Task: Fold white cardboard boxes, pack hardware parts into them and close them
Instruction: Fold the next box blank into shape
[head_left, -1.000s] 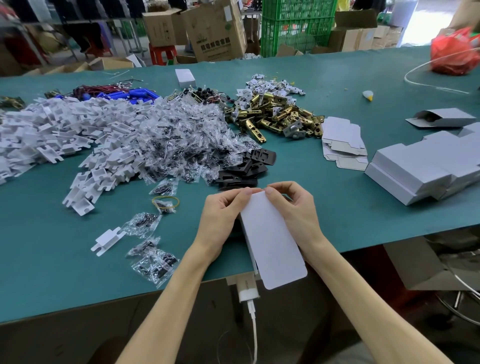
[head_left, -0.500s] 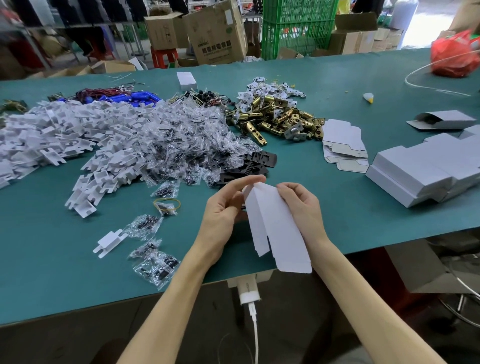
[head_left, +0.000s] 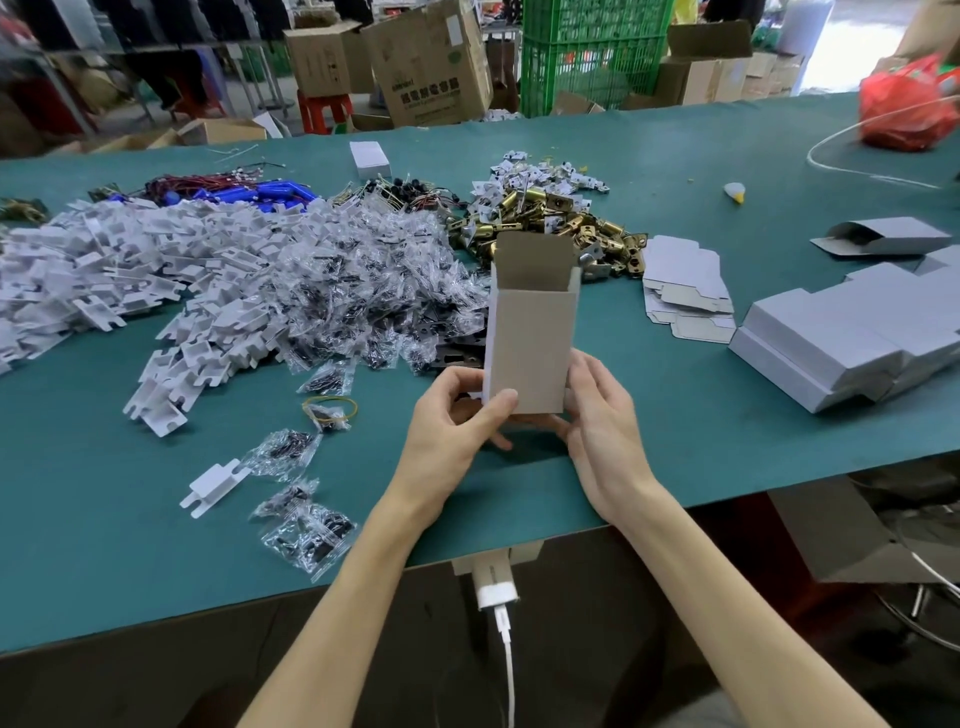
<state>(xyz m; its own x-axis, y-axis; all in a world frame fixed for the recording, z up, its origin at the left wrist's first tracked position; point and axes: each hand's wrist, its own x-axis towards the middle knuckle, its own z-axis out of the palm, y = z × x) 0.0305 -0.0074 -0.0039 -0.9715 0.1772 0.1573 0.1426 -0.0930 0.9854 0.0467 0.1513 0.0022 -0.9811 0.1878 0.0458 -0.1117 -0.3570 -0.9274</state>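
Note:
I hold a small cardboard box (head_left: 530, 343) upright above the near edge of the green table (head_left: 104, 493). Its grey side faces me and its top flap stands open. My left hand (head_left: 457, 415) grips its lower left corner, thumb across the front. My right hand (head_left: 602, 415) grips its lower right side. Behind it lie brass hardware parts (head_left: 540, 213), clear bags of small dark parts (head_left: 353, 291), black plates (head_left: 452, 353) and white plastic pieces (head_left: 104, 260). Flat box blanks (head_left: 685, 286) lie to the right.
Folded white boxes (head_left: 852, 332) are stacked at the right, another open box (head_left: 883, 236) behind them. A red bag (head_left: 909, 109) and white cable (head_left: 857, 161) sit far right. Loose bags (head_left: 311, 535) and a rubber band (head_left: 330, 408) lie near left. Cartons and a green crate (head_left: 592, 57) stand behind.
The flat blank has been opened into a tube and turned upright, its grey side now facing me. Both hands moved down to its lower end.

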